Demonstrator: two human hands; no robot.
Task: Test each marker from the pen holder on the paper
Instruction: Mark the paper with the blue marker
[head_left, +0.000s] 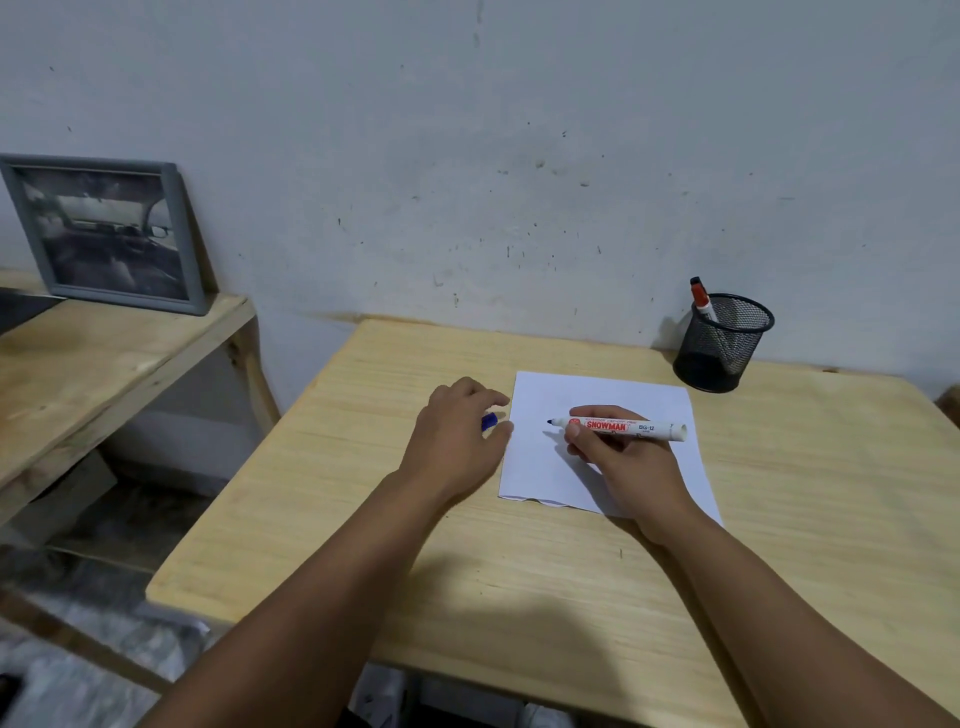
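White marker (623, 427) labelled "SNOWMAN", "BG-12", pinched in the right hand (623, 462), tip over white paper sheet (602, 400); left hand (457, 441) loosely pinches blue cap (489, 421).

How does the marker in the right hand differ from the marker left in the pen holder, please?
The marker in the right hand is uncapped, its dark tip bare; the marker in the pen holder wears a cap. The held one lies almost level over the paper; the other stands tilted, leaning on the mesh pen holder rim. Both have white barrels with red on them.
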